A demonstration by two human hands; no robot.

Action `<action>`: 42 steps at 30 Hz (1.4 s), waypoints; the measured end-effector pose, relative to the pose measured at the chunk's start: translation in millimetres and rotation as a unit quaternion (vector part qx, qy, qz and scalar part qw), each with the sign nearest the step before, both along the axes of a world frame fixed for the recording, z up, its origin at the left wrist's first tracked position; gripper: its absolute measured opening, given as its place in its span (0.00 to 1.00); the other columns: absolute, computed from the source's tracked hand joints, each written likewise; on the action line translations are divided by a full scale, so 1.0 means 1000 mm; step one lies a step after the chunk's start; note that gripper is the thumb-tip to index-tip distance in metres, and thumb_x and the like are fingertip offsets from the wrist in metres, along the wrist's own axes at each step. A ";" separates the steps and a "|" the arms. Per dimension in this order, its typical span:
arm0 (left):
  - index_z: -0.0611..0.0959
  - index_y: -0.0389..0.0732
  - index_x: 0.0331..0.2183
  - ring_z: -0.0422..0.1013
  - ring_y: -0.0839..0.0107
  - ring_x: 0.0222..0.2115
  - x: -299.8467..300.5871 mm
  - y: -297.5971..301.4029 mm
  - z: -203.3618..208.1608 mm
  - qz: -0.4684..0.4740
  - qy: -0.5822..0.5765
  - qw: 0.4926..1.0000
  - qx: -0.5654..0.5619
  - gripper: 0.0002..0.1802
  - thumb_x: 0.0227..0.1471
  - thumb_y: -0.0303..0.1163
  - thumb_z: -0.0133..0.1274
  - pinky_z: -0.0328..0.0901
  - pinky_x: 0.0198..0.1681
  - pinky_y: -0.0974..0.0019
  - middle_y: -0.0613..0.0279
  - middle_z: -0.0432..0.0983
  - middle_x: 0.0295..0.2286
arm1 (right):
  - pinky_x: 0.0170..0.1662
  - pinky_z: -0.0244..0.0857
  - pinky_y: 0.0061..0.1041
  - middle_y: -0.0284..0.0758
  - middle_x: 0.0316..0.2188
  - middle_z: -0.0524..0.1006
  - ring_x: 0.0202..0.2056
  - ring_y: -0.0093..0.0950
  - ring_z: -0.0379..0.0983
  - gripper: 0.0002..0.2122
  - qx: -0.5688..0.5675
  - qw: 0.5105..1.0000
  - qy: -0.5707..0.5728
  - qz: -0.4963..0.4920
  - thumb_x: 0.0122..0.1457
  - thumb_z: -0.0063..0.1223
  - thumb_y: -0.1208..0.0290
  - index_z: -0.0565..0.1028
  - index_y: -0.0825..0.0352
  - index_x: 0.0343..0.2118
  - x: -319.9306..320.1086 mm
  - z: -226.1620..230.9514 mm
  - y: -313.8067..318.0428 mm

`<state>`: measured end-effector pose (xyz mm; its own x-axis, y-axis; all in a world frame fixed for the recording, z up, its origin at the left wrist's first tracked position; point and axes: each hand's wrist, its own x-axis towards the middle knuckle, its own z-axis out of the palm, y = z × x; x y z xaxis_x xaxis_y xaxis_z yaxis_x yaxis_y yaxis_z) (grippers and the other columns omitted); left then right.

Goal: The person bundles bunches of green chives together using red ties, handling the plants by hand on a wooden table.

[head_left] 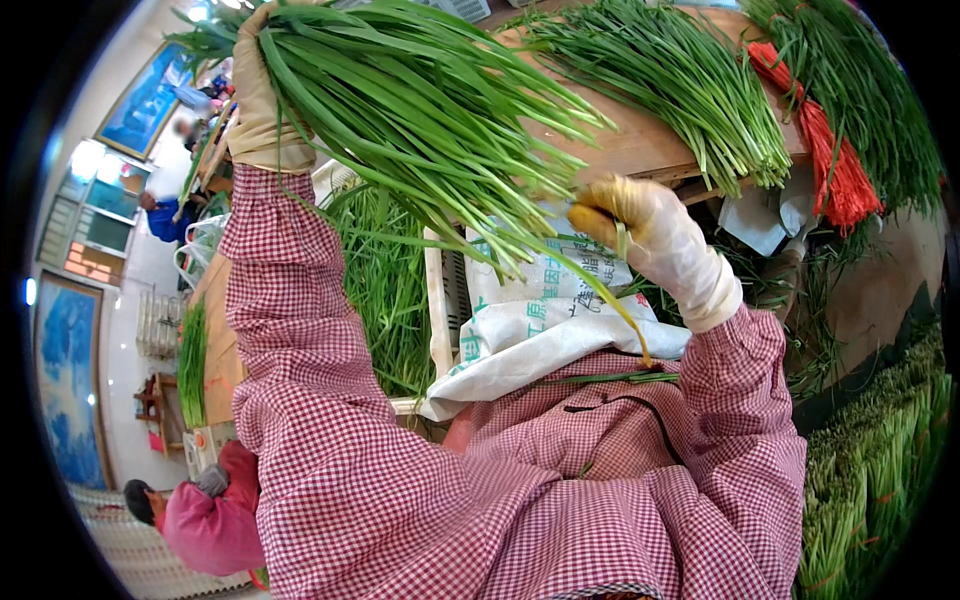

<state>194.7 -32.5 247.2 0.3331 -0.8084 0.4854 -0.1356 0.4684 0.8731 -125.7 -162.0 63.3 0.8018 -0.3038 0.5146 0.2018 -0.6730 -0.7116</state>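
My left hand (pixel 270 100), in a pale glove, is raised at the upper left, closed around the leafy end of a large bunch of garlic chives (pixel 420 110). The pale stem ends fan out to the right, toward my other hand. My gloved right hand (pixel 650 240) is closed just beyond those ends, its fingertips stained yellow-brown. A pale green strip shows at its curled fingers and looks like a chive leaf. One yellowing leaf (pixel 612 300) hangs from the bunch below that hand. A white printed sack (pixel 540 325) lies across my lap.
More chives lie on the wooden table (pixel 590 150), beside red ties (pixel 830 170). A crate (pixel 440 300) of loose chives (pixel 375 290) stands left of my lap. Tied bundles (pixel 880 480) stand at lower right. A person in pink (pixel 210 520) sits at lower left.
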 end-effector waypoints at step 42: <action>0.77 0.35 0.31 0.73 0.65 0.25 0.065 0.003 -0.011 0.186 0.103 0.977 -0.027 0.12 0.49 0.34 0.46 0.72 0.31 0.66 0.56 0.76 0.27 | 0.33 0.62 0.14 0.30 0.28 0.73 0.27 0.16 0.67 0.24 0.305 0.952 -0.025 0.026 0.48 0.57 0.72 0.64 0.64 0.50 0.010 -0.003 0.018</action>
